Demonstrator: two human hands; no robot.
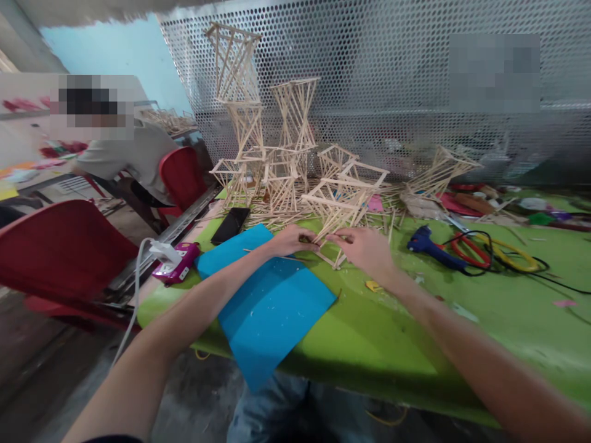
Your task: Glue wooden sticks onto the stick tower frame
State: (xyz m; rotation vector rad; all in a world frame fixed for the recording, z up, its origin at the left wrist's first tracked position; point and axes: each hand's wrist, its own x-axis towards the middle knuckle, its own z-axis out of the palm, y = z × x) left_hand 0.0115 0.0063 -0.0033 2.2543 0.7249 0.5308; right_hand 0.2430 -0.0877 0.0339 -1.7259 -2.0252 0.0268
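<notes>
My left hand [292, 240] and my right hand [364, 246] meet over the green table [369, 332], both with fingers closed on thin wooden sticks [329, 239] of a small stick frame [339, 203] lying in front of me. The left fingers pinch near its lower left corner, the right fingers hold a stick on its lower right side. A blue sheet [272, 301] lies under my left wrist and hangs over the table's near edge.
Tall stick towers [258, 123] and several loose frames stand behind. A blue glue gun [431, 246] with cables lies right, a black phone [231, 224] and a pink plug adapter [178, 261] left. Red chairs [60, 252] and a seated person [129, 154] are at the left.
</notes>
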